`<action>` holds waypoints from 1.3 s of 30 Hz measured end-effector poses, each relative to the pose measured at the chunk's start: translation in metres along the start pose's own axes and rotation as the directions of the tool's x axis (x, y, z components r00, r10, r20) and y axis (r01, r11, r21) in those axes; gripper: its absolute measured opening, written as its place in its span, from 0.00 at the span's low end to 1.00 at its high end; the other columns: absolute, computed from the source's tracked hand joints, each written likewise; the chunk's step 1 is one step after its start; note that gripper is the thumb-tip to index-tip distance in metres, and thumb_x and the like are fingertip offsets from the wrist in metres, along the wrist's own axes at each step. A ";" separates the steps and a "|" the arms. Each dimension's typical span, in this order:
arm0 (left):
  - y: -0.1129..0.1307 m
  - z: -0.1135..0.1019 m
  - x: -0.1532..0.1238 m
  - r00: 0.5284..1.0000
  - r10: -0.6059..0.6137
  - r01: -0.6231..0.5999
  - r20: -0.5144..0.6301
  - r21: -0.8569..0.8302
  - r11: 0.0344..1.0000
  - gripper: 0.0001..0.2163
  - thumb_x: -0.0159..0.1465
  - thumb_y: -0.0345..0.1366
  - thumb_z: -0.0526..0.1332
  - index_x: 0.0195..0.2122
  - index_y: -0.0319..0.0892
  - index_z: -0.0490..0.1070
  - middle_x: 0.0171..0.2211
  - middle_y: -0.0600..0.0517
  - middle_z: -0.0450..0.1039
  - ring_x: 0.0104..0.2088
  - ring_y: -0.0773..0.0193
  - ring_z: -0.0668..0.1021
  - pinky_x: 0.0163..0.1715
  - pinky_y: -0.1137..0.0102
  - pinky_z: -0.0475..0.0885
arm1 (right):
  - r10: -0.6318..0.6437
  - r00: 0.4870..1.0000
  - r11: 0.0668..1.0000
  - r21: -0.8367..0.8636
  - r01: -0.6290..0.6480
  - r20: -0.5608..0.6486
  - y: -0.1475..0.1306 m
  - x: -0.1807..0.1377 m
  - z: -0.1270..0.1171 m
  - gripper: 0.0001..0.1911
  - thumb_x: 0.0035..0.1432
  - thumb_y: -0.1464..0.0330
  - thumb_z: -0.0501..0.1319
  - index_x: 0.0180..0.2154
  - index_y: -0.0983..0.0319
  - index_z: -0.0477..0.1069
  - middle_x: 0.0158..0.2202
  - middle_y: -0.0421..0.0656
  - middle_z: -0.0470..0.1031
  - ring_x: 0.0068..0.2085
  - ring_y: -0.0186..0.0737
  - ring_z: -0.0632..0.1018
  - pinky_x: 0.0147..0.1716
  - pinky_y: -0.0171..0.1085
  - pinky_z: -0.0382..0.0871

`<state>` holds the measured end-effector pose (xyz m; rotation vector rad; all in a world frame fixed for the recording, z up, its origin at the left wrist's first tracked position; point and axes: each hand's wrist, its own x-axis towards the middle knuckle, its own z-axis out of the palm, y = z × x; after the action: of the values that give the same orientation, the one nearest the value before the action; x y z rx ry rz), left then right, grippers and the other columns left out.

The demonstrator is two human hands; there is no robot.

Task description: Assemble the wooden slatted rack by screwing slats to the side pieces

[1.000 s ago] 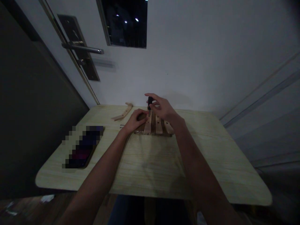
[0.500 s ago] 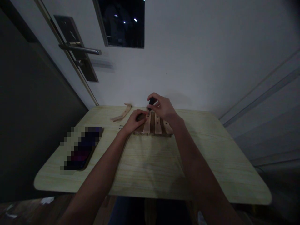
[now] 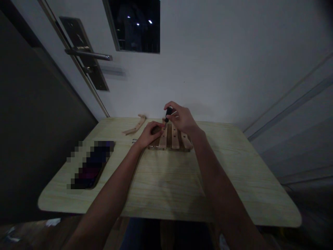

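Observation:
My right hand (image 3: 182, 118) grips the dark handle of a screwdriver (image 3: 168, 111), pointed down at the top of a pale wooden strip (image 3: 163, 139). My left hand (image 3: 151, 133) lies at the left of the dark brown wooden board (image 3: 169, 139), thumb and fingers closed around the strip's upper part near the screwdriver tip. Something red shows by its fingertips. Two more pale strips with dark holes, a middle one (image 3: 175, 139) and a right one (image 3: 186, 141), lie across the board. Whether a screw sits under the tip is too small to tell.
A loose bent wooden piece (image 3: 135, 126) lies at the table's back left. Small thin metal pieces (image 3: 134, 140) rest beside my left wrist. A phone (image 3: 95, 165) lies on the left of the table (image 3: 234, 194). Behind stands a white door with a handle (image 3: 90, 54).
My right hand and the screwdriver handle have shifted and turned slightly, the fingers a little higher. My left hand and the board stay in place.

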<state>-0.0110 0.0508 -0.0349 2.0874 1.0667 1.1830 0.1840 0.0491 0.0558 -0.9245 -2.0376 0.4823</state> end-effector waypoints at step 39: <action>-0.003 0.000 0.000 1.000 -0.014 0.014 0.013 -0.012 1.000 0.14 0.60 0.43 0.63 0.44 0.41 0.73 0.45 0.46 0.75 0.49 0.51 0.74 0.56 0.53 0.67 | -0.098 0.995 0.993 -0.061 0.099 0.029 0.005 0.003 0.007 0.14 0.64 0.64 0.55 0.48 0.59 0.72 0.42 0.46 0.77 0.40 0.41 0.77 0.43 0.41 0.74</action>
<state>-0.0125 0.0529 -0.0371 2.0721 1.0644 1.1653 0.1794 0.0541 0.0504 -0.8536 -2.1204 0.3812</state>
